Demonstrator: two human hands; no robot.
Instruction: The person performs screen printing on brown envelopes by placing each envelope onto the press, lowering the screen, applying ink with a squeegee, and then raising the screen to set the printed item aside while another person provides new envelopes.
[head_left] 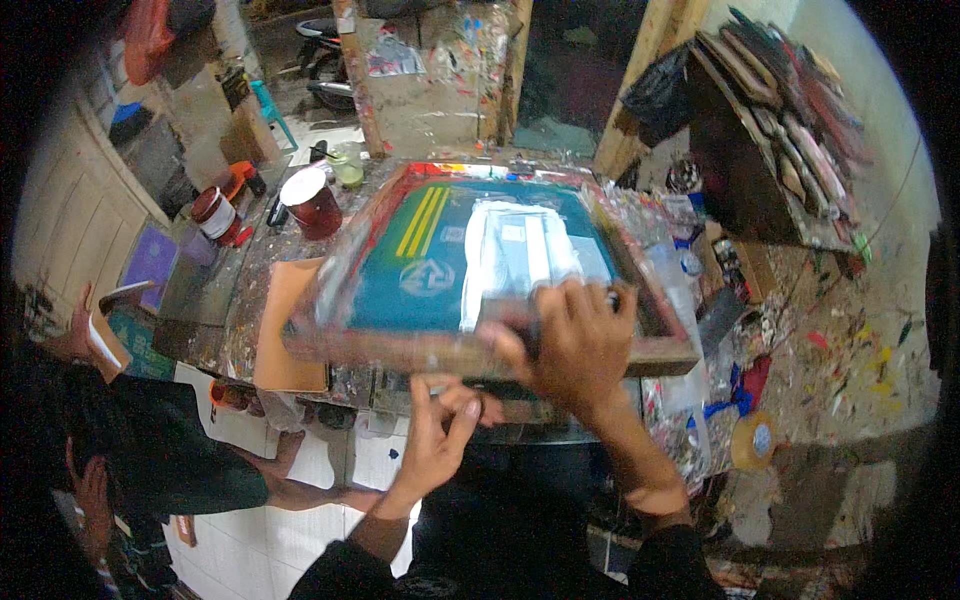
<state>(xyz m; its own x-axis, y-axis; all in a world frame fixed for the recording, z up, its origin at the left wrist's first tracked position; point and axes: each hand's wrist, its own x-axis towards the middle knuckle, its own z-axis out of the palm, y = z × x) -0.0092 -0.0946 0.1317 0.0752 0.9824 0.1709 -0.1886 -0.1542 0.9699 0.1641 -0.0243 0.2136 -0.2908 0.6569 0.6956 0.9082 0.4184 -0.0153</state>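
Observation:
A wooden-framed silkscreen (pixel 405 310) lies tilted on the cluttered bench, its teal mesh bearing yellow stripes, a pale emblem and a broad smear of white ink (pixel 490 250). My right hand (pixel 570 350) is closed around a dark squeegee (pixel 532 330) on the lower right of the mesh, partly covering that tool. My left hand (pixel 440 430) is below the screen's front edge with curled fingers near the wood; whatever they grip is hidden. A sheet of brown card (pixel 285 330) sticks out from under the screen's left side.
Ink tubs (pixel 310 215) and bottles stand back left on the bench (pixel 230 300). A co-worker (pixel 160 430) at left holds a flat tool (pixel 108 340). Right are a tape roll (pixel 750 440) and a board piled with long items (pixel 780 120). A scooter (pixel 325 80) is parked behind.

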